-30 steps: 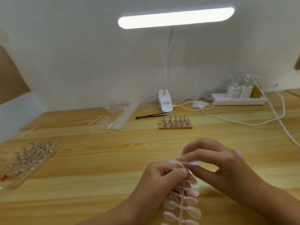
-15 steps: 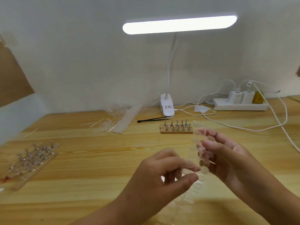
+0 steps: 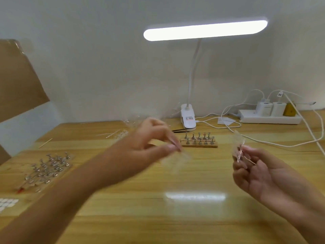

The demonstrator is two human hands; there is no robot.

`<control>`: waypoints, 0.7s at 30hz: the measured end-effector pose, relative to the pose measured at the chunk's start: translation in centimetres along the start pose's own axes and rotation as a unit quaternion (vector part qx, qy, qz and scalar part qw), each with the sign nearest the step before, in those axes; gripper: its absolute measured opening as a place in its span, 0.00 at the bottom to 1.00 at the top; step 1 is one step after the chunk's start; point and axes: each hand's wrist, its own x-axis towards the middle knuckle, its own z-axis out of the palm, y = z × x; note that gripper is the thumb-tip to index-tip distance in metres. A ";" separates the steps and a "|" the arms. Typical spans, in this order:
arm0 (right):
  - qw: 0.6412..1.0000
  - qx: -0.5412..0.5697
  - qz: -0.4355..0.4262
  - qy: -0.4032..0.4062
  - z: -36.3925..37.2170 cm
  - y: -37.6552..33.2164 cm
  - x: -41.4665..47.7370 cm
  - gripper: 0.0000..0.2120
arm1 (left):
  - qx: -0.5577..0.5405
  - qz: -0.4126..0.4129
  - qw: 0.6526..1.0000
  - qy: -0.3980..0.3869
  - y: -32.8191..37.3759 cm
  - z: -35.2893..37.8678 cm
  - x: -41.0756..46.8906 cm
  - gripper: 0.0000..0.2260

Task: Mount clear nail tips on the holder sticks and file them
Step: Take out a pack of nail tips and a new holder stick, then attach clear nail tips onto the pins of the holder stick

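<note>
My right hand (image 3: 253, 171) pinches a clear strip of nail tips (image 3: 237, 147) that stands upright above its fingers. My left hand (image 3: 151, 143), blurred by motion, pinches a clear piece (image 3: 175, 160) between thumb and forefinger; the piece trails down to the right and is too smeared to make out. Between and behind the hands, a small wooden block (image 3: 200, 146) carries two rows of metal holder sticks (image 3: 198, 137). Several loose holder sticks (image 3: 47, 166) lie on a clear tray at the left.
A clip lamp (image 3: 188, 118) stands at the back, with black tweezers (image 3: 177, 130) beside it. A power strip (image 3: 269, 118) with white cables (image 3: 263, 142) is at the back right. Clear plastic wrap (image 3: 131, 120), a wooden stick (image 3: 45, 142), cardboard (image 3: 15, 80) and a white pad sheet (image 3: 7, 203) are on the left.
The hands have come apart. My left hand swung up and left with the clear piece, and my right hand moved right with the nail tip strip.
</note>
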 end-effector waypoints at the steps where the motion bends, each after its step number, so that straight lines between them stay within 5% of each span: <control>1: 1.000 -0.004 -0.007 0.012 -0.2 -0.2 0.1 0.25 | 0.024 -0.053 0.998 -0.017 -1.3 -1.5 0.4 0.09; 5: 0.997 -0.043 -0.037 0.053 -0.7 -0.4 0.6 0.07 | 0.121 -0.221 0.958 -0.140 -6.6 -4.1 0.8 0.10; 8: 0.992 -0.059 -0.076 0.083 -1.3 -0.7 0.9 0.05 | 0.198 -0.285 0.918 -0.193 -9.1 -3.2 0.7 0.04; 11: 0.988 -0.049 -0.098 0.106 -1.7 -1.3 1.1 0.04 | 0.284 -0.285 0.906 -0.130 -10.2 -2.6 1.3 0.20; 14: 0.987 -0.056 -0.094 0.119 -2.2 -1.3 1.5 0.07 | 0.275 -0.200 0.940 0.001 -10.0 -0.7 2.4 0.19; 17: 0.983 -0.084 -0.100 0.125 -2.6 -1.0 1.7 0.11 | 0.206 -0.157 0.966 0.015 -9.6 2.8 4.5 0.21; 21: 0.978 -0.122 -0.125 0.117 -3.1 -1.2 1.8 0.11 | 0.228 -0.174 0.958 0.016 -10.2 6.4 8.8 0.25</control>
